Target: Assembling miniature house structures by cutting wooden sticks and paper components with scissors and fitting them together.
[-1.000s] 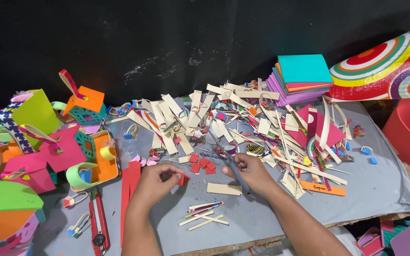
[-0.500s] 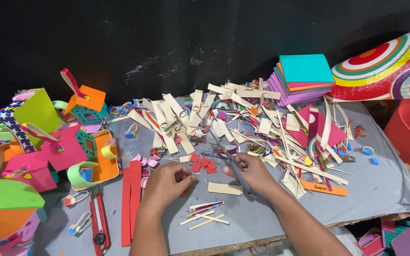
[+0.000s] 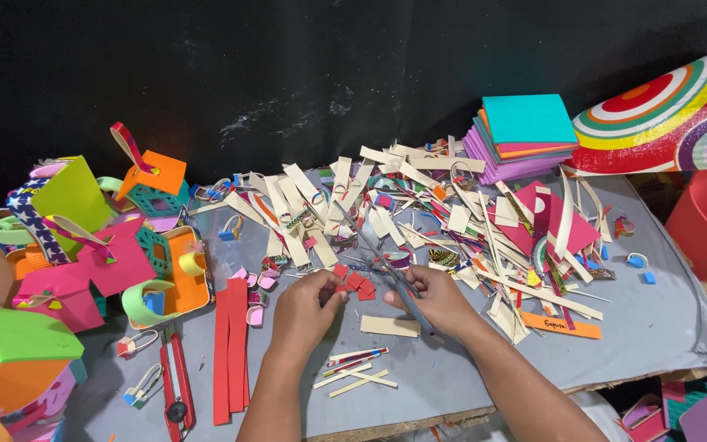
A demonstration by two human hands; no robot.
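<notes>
Grey table point(image 3: 664, 327), left hand point(image 3: 304, 307) pinching red piece point(image 3: 339, 288), right hand point(image 3: 435, 299) gripping scissors point(image 3: 394, 274)

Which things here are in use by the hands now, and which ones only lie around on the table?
In use:
- left hand, pinching a small red piece
- right hand, holding scissors
- cut red pieces between the hands

Lying about:
- long red strips
- red cutter
- stack of coloured sheets
- cream paper strips
- coloured foam houses
</notes>
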